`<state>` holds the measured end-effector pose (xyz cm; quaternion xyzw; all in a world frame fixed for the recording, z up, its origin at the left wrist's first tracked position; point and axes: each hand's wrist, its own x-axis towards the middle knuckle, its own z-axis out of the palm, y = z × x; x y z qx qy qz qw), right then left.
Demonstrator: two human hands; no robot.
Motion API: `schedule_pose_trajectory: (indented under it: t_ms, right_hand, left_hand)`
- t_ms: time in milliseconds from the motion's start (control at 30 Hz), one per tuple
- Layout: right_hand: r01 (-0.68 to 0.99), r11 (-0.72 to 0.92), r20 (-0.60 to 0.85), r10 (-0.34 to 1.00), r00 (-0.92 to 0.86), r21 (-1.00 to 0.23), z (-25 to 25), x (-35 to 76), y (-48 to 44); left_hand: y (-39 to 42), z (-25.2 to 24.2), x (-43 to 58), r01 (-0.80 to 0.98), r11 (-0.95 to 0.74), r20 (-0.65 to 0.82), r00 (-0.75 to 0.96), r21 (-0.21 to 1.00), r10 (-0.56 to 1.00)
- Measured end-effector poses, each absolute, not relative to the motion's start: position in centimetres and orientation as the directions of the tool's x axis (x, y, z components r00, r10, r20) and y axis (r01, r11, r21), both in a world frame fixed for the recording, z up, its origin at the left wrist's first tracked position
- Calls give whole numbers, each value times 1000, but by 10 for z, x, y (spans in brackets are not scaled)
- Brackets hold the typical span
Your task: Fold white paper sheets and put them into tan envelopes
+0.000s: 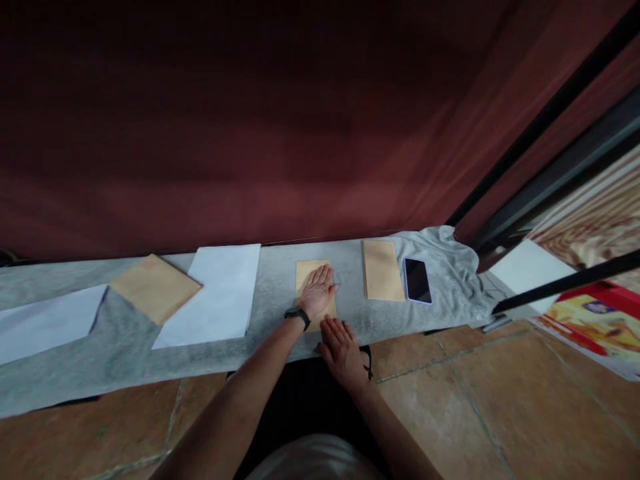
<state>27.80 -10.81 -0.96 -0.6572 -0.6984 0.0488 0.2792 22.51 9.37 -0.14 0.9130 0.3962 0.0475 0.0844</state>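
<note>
Left hand [316, 292] lies flat, fingers extended, on a tan paper rectangle [305, 272]; right hand [343, 349], fingers apart, touches its edge.

One head-worn camera looks forward and down across the near edge of the bench [277, 287], from close above, taking in its right end, the red backdrop [300, 147] behind and tiled floor [425, 393] below.

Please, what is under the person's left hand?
The flat left hand lies on a rectangular tan paper piece, which rests on grey fabric. The paper's upper-left corner shows; the part beneath the hand is covered and cannot be seen.
</note>
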Motion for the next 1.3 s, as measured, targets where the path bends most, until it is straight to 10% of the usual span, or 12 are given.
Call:
schedule_pose_trajectory:
  t_ms: [600,1133,1300]
  right_hand:
    - [879,161,378,926,23,-449,-17,279,-109]
    - [657,118,371,891,260,-745,-21,294,-101]
    - [785,101,299,948,111,-611,-14,306,-77]
  left_hand:
    - [56,-6,189,579,-788,155,776,207,611]
    - [1,-3,143,458,-871,175,857,177,485]
    - [-8,2,132,401,-906,139,898,134,417]
